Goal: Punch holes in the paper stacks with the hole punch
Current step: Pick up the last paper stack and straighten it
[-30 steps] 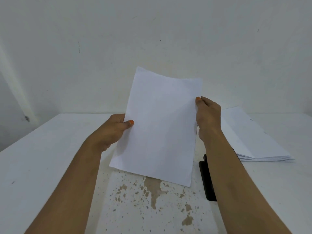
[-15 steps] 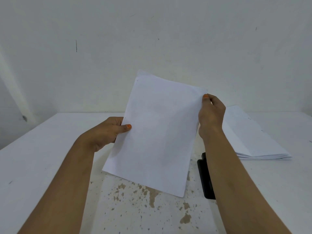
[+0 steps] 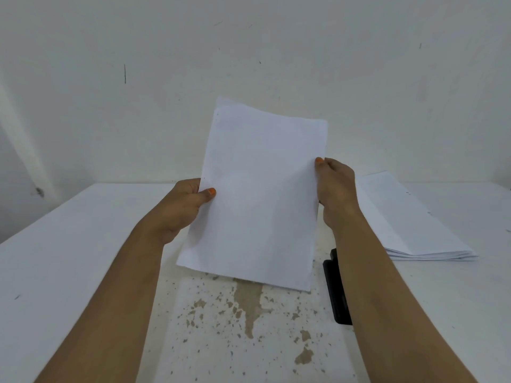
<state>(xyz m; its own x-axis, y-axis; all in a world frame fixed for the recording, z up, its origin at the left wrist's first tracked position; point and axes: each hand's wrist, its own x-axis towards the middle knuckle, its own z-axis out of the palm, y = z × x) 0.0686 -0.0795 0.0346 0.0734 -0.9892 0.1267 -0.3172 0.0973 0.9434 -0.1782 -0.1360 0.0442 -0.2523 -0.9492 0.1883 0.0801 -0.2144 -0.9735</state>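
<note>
Left hand (image 3: 182, 208) grips the left edge of a thin paper stack (image 3: 260, 194), thumb on the front face, fingers curled behind. Right hand (image 3: 336, 186) pinches the right edge of the same stack, slightly higher up. The stack is held between the two hands, near upright and tilted, lifted above the desk (image 3: 69, 258); a rear sheet shows offset at its top left corner. Below the right forearm, a black hole punch (image 3: 336, 291) lies on the desk, partly hidden by the arm. Beyond the right hand, a second pile of paper (image 3: 409, 225) rests flat on the desk. Beneath the held stack, the desk surface is chipped and stained
</note>
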